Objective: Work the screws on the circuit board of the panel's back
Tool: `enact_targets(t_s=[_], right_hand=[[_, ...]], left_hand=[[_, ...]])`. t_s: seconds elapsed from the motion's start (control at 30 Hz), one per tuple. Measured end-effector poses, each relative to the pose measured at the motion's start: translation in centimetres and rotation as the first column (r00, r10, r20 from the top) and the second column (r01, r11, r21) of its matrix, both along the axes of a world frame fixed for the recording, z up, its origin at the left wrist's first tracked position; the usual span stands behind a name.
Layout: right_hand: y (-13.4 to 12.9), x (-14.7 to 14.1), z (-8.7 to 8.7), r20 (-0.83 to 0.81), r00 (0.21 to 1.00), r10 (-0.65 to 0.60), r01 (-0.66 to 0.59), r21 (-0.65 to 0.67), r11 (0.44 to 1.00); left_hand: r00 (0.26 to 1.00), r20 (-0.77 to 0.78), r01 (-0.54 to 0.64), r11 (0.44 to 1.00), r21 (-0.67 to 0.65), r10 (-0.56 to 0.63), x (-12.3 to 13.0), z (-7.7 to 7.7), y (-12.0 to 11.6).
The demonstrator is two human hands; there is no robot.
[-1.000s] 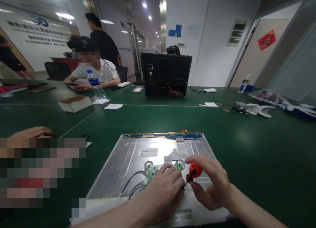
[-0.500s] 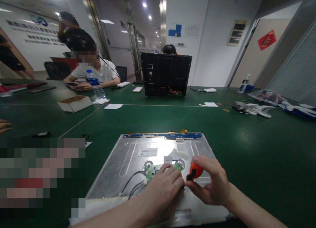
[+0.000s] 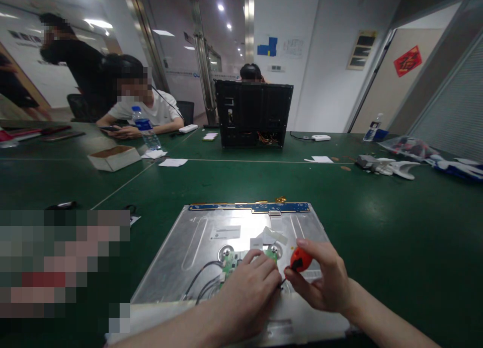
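A flat silver display panel [image 3: 173, 267] lies on the green table before me. On it sits a small green circuit board [image 3: 231, 262], with dark cables [image 3: 199, 278] running off its left side. My left hand [image 3: 251, 287] rests over the board, its fingers curled together; whatever may be in them is hidden. Between thumb and fingers of my right hand [image 3: 324, 275] is an orange and black screwdriver [image 3: 301, 260], tilted. Its thin shaft points down-left to a spot beside my left fingertips, where the tip is hard to make out. Loose clear strips [image 3: 273, 235] lie behind the board.
A blue strip board [image 3: 249, 207] lines the panel's far edge. Beyond stand a black monitor back [image 3: 253, 114], a white box [image 3: 114, 158] and a water bottle [image 3: 146, 129]. White parts [image 3: 388, 166] lie at right. People sit across the table; the left foreground is pixelated.
The screwdriver's handle has turned and shifted slightly right with my right hand, so more of its shaft shows. My left hand stays put. A standing person in the background has moved left.
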State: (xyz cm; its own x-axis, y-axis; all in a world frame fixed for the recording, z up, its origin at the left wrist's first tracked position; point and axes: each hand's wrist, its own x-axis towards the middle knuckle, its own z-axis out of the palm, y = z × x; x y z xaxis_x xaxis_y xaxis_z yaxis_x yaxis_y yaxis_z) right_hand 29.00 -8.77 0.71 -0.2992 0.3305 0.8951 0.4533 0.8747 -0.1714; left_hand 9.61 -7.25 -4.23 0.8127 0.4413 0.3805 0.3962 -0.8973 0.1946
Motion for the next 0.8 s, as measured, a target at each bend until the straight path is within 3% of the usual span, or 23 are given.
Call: enact_targets(t_s=[0.3,0.63,0.8], right_hand=[[-0.04,0.18,0.34,0.024,0.997,0.079,-0.079,-0.034,0.996],[-0.10,-0.11,0.16,-0.013,1.000,-0.006,0.006,0.028,1.000],[-0.05,0.00,0.37,0.020,1.000,0.012,-0.012,0.018,1.000]], left_hand=[[0.999,0.034,0.032,0.999,0.009,-0.032,0.00,0.03,0.25],[1.000,-0.003,0.008,1.000,0.007,-0.008,0.09,-0.05,0.08],[1.000,0.011,0.009,1.000,0.010,-0.009,0.03,-0.14,0.17]])
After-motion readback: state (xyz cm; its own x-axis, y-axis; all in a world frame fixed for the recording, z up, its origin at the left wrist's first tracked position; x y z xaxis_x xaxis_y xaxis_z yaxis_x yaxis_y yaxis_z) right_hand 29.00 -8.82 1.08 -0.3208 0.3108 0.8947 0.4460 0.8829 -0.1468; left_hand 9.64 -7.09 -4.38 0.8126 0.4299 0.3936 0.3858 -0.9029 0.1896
